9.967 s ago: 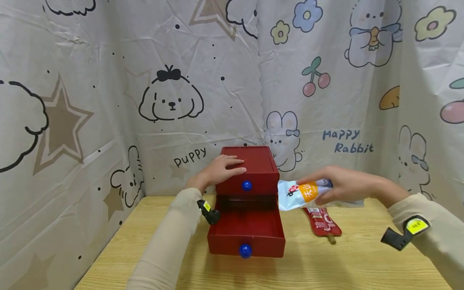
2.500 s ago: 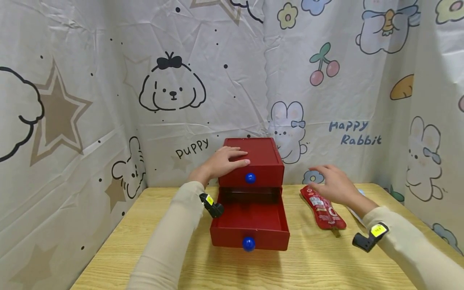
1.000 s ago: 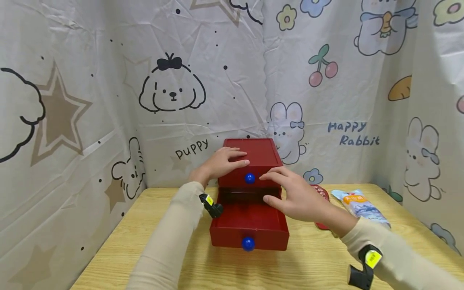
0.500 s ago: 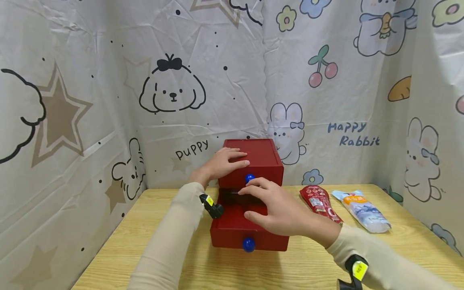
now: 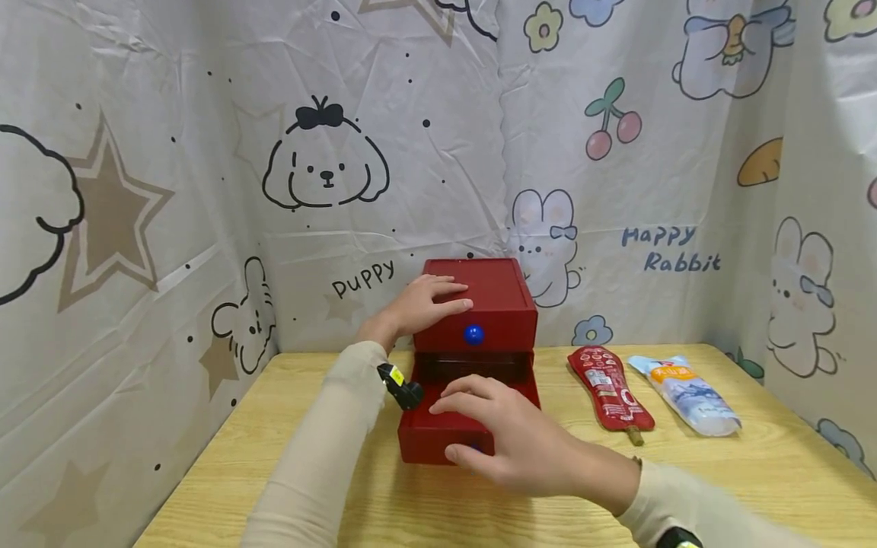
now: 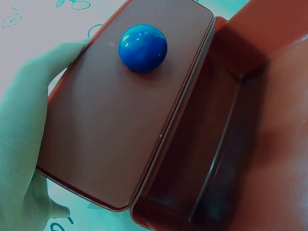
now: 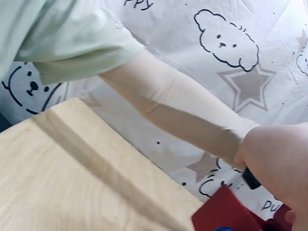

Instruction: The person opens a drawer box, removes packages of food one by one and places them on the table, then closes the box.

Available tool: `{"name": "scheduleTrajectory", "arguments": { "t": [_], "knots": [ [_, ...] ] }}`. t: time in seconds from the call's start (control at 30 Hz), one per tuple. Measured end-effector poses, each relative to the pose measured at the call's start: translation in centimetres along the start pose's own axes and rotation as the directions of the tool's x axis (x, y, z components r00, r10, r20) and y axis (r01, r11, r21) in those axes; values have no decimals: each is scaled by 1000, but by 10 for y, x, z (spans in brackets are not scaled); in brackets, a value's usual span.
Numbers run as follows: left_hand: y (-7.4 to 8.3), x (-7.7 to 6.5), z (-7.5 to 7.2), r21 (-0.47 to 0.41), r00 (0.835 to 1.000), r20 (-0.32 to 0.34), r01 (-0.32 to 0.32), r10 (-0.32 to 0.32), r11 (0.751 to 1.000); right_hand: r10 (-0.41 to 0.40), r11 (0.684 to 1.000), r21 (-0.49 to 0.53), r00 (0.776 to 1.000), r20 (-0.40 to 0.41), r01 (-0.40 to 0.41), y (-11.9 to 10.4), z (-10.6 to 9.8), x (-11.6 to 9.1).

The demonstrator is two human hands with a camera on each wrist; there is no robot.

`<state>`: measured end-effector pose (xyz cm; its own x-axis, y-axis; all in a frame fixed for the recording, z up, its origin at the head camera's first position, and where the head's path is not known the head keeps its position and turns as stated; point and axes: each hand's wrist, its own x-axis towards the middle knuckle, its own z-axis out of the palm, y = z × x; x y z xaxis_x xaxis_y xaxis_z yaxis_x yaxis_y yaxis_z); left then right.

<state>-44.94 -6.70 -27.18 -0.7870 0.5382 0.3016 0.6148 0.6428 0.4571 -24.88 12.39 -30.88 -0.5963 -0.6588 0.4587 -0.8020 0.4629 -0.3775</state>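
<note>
Where the right hand (image 5: 510,434) hangs over its front, thumb and fingers apart, contact unclear, lower drawer (image 5: 421,447) juts out. Looks light, stiff, slick plastic; best hold, its mostly hidden blue knob (image 5: 476,447). Beyond, left hand (image 5: 425,304) rests spread atop red cabinet (image 5: 493,283), perhaps steadying it.

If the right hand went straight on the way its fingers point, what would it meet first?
Probably the open drawer; depth is unclear, so the right hand may even be touching its front.

From here I count one red cabinet (image 5: 489,283), two drawers (image 5: 423,447), two blue knobs (image 5: 474,335), one capped red pouch (image 5: 610,390), one blue-and-white packet (image 5: 692,398), two hands (image 5: 510,438), two wrist cameras (image 5: 400,387).
</note>
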Motion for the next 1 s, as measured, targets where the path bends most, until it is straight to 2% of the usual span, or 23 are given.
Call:
{"name": "scheduleTrajectory", "arguments": {
  "t": [0.27,0.43,0.53,0.6,0.67,0.7,0.8,0.87,1.0],
  "knots": [
    [0,0,-2,6,1000,2,-4,4,1000,-46,990,129,999,-22,49,-9,17,-18],
    [0,0,-2,9,1000,2,-5,5,1000,-140,977,154,989,-42,145,-10,29,-27],
    [-1,1,-1,13,1000,10,-4,4,1000,-131,968,216,991,-16,132,-9,35,-31],
    [-1,1,-1,16,1000,13,-3,3,1000,-83,947,316,996,35,67,-9,38,-33],
    [-1,1,-1,15,1000,14,-2,1,1000,-11,890,454,993,115,-43,-10,40,-35],
    [-1,1,-1,12,1000,13,-2,2,1000,29,845,523,987,161,-111,-10,41,-36],
    [-1,1,0,8,1000,9,-1,1,1000,145,670,673,945,294,-313,-9,45,-38],
    [-1,1,-1,7,1000,8,-1,1,1000,211,565,714,909,360,-414,-7,48,-39],
    [-1,1,0,10,1000,11,1,-1,1000,315,411,740,845,433,-532,-3,53,-41]
  ]
}}
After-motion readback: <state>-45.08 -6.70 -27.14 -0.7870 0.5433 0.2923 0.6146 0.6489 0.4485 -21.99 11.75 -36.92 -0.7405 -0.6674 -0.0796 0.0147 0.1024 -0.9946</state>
